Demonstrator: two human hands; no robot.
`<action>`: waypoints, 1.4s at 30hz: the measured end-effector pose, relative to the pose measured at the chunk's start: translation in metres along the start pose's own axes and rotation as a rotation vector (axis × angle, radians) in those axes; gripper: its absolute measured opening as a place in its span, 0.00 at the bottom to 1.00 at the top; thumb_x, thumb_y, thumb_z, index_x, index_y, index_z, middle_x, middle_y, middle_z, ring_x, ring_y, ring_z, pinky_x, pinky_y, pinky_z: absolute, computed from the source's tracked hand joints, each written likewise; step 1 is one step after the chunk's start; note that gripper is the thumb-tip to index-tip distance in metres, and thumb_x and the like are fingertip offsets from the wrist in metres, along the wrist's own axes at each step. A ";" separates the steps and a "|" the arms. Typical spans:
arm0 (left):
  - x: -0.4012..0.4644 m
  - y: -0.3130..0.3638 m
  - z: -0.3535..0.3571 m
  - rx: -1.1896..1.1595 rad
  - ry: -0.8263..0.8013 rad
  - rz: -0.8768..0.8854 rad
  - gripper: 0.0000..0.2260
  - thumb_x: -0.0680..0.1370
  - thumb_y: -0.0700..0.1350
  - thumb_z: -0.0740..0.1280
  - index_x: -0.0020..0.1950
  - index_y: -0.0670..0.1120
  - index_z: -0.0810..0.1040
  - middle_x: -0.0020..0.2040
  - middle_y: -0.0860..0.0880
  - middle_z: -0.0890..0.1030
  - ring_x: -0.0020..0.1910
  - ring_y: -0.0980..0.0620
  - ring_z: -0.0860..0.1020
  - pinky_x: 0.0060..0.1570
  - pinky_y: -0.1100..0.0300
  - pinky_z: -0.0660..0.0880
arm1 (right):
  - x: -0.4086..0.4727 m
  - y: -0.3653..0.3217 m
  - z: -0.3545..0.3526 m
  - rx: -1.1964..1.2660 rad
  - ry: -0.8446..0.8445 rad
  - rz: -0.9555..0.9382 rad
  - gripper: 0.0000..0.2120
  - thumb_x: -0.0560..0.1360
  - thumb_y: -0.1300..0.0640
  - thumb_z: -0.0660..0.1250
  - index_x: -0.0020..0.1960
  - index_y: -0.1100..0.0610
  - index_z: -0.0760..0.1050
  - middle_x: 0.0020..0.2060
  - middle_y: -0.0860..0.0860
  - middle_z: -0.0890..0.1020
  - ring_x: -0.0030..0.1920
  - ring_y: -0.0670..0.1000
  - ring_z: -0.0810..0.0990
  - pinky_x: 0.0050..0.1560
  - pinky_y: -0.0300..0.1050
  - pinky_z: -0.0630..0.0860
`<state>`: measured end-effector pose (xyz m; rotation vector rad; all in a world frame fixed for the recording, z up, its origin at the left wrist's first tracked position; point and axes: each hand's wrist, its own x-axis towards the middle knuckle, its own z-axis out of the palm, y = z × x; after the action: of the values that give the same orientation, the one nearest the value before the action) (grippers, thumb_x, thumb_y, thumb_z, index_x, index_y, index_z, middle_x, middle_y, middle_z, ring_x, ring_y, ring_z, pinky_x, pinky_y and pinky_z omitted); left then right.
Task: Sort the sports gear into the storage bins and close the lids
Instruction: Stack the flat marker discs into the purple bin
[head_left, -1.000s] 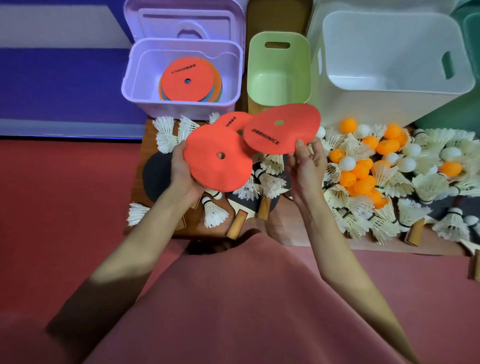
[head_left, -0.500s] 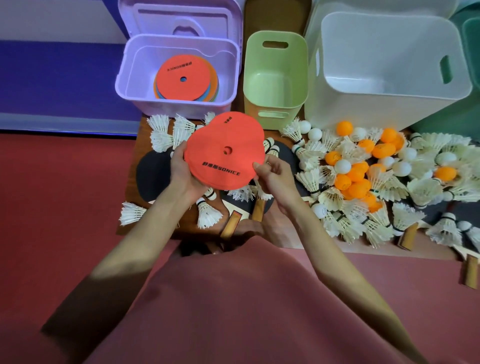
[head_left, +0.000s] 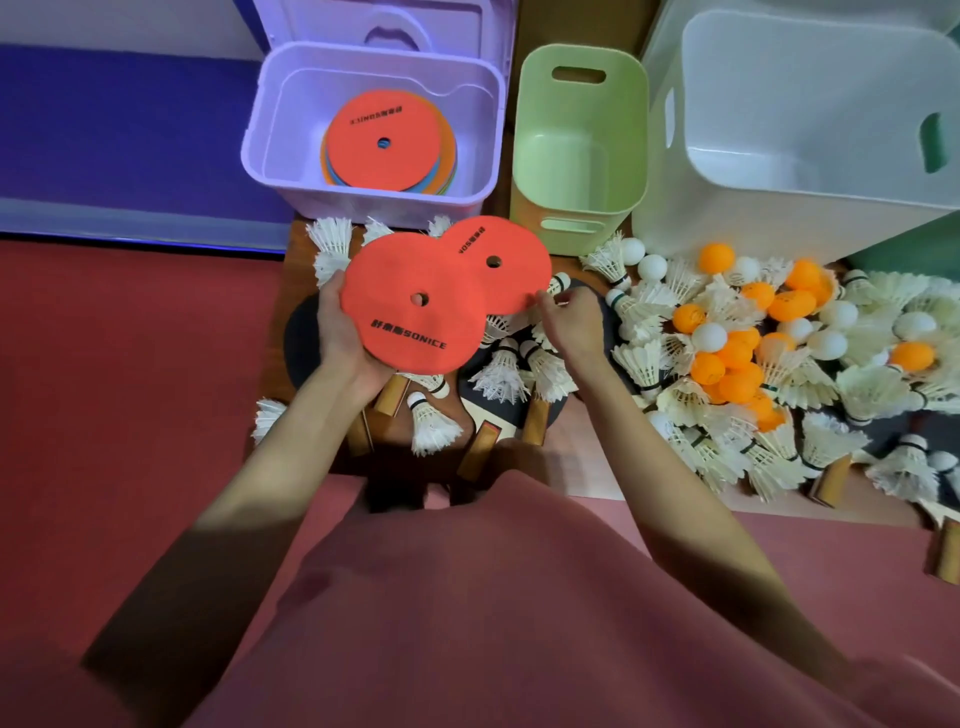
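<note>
The left hand (head_left: 340, 332) had the front orange disc (head_left: 415, 304) gripped by its left edge, thumb on top, fingers underneath as far as I could tell. The right hand (head_left: 569, 325) was pinching the right rim of the second disc (head_left: 501, 265), which sat partly tucked behind the first one and poked out up and to the right. Only the head camera to go on here.

Thing that mattered for the next bit, I reckon: the purple bin (head_left: 270, 130), already holding a stack of discs (head_left: 387, 143), was straight ahead of both hands and a touch left, so the left hand was the nearer one. The green bin (head_left: 579, 213) and white bin (head_left: 670, 208) looked empty, while shuttlecocks (head_left: 644, 358), ping-pong balls (head_left: 737, 353) and paddles (head_left: 535, 415) were piled on the low wooden worktop (head_left: 298, 244).
</note>
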<state>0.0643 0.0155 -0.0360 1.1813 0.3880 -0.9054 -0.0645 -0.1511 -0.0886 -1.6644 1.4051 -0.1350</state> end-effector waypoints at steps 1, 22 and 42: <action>0.002 0.002 -0.003 -0.001 0.001 -0.001 0.20 0.79 0.59 0.53 0.53 0.50 0.81 0.53 0.46 0.83 0.53 0.46 0.79 0.58 0.49 0.73 | 0.003 -0.001 0.002 -0.054 -0.008 0.019 0.17 0.76 0.46 0.64 0.44 0.61 0.72 0.33 0.52 0.72 0.32 0.51 0.70 0.33 0.44 0.63; 0.022 0.061 -0.057 -0.037 -0.074 -0.014 0.18 0.80 0.58 0.53 0.53 0.50 0.79 0.48 0.48 0.84 0.49 0.48 0.80 0.48 0.54 0.76 | -0.029 -0.051 0.031 0.346 0.202 -0.049 0.09 0.71 0.65 0.61 0.44 0.54 0.64 0.42 0.59 0.79 0.36 0.55 0.77 0.37 0.51 0.74; 0.045 0.089 -0.081 -0.007 -0.275 -0.045 0.27 0.83 0.57 0.43 0.67 0.44 0.73 0.65 0.40 0.76 0.64 0.43 0.74 0.65 0.49 0.70 | -0.113 -0.093 0.104 0.718 -0.188 -0.108 0.08 0.78 0.67 0.60 0.54 0.58 0.70 0.23 0.45 0.70 0.23 0.43 0.65 0.24 0.33 0.62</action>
<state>0.1754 0.0796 -0.0419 1.0272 0.1954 -1.0892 0.0263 -0.0071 -0.0327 -1.1134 0.9605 -0.4730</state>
